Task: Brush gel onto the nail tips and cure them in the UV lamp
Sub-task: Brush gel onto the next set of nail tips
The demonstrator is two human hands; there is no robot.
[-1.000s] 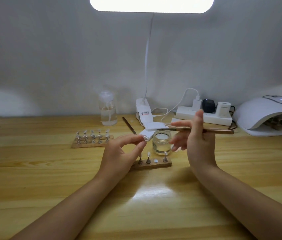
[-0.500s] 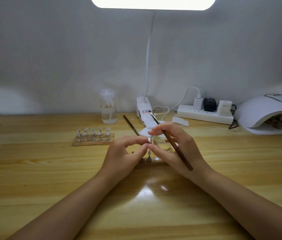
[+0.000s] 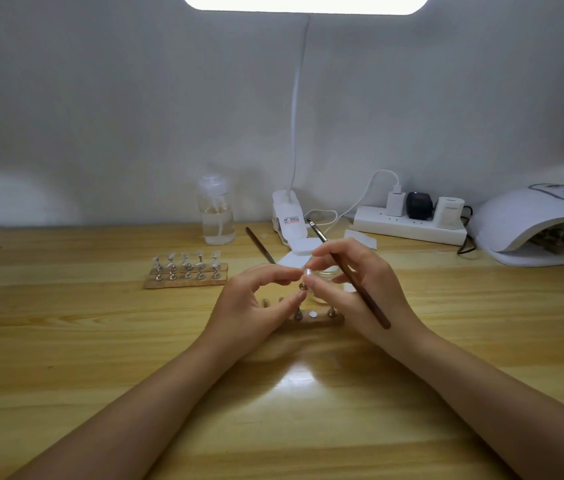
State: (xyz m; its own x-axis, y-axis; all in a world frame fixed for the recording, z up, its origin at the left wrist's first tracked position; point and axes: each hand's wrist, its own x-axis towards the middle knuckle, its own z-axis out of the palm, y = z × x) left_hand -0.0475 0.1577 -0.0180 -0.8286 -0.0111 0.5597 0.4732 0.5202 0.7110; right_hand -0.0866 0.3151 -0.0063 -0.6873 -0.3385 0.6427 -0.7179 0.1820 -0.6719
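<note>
Both hands meet above the near wooden holder point(image 3: 322, 320), which carries a few metal pegs. My left hand point(image 3: 256, 306) pinches a small peg with a nail tip point(image 3: 306, 273) between thumb and forefinger. My right hand point(image 3: 353, 285) touches the same nail tip with its fingertips and holds a brown brush point(image 3: 349, 275) laid across the hand, bristles pointing up and back. A glass gel jar point(image 3: 325, 271) sits just behind the hands, mostly hidden. The white UV lamp point(image 3: 533, 220) stands at the far right with holders inside it.
A second wooden holder point(image 3: 187, 273) with several nail tips stands at the left. A clear pump bottle point(image 3: 216, 216), a spare brush point(image 3: 259, 249), a white clip lamp base point(image 3: 289, 223) and a power strip point(image 3: 412, 226) line the back of the wooden table point(image 3: 65, 341).
My right hand swung the brush from level to slanting across the hand and came down to meet my left hand at the nail tip. The hands have barely shifted in the last half second.
</note>
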